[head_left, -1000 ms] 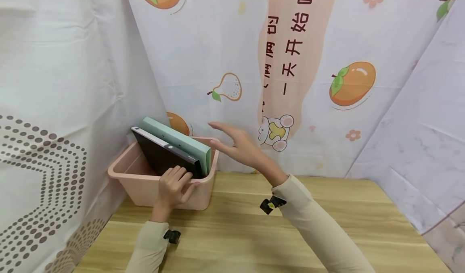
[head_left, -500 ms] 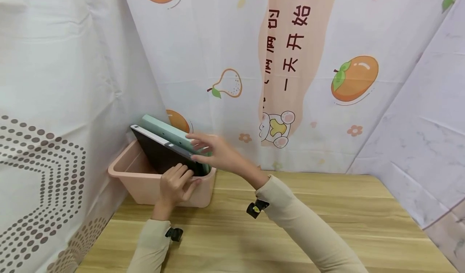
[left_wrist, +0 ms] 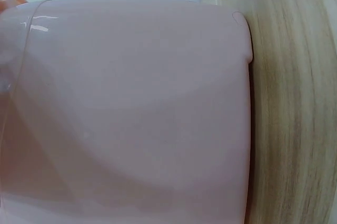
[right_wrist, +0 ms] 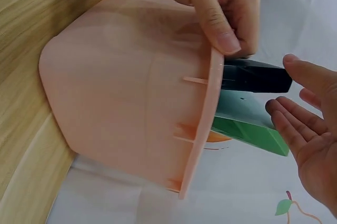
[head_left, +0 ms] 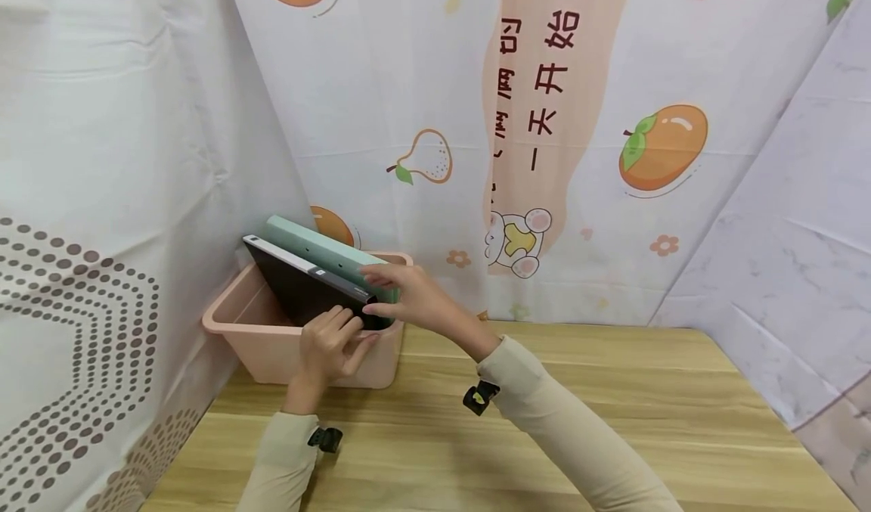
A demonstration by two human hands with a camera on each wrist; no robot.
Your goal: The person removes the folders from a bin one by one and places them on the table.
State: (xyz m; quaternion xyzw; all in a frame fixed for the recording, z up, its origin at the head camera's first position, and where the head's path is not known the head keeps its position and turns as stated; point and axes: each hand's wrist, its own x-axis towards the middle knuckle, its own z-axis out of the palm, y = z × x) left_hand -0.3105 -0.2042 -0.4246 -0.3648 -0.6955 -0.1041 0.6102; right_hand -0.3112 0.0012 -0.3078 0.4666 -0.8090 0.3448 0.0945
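A pink plastic bin stands at the table's far left, with a black file folder and a mint-green file folder leaning side by side in it. Their upper left ends stick up above the rim. My left hand grips the bin's front rim, fingers curled over it and thumb outside. My right hand hovers at the folders' right end. In the right wrist view its thumb is beside the black folder's end and its fingers near the green folder. The left wrist view holds only the bin's wall, not the hand.
The wood-grain table extends to the right of the bin. A white curtain with printed fruit hangs right behind it, and a dotted curtain borders the left side. A black band sits on the right cuff.
My right hand has come left and down from beside the bin to the folders' right end. My left hand has kept its grip on the rim.
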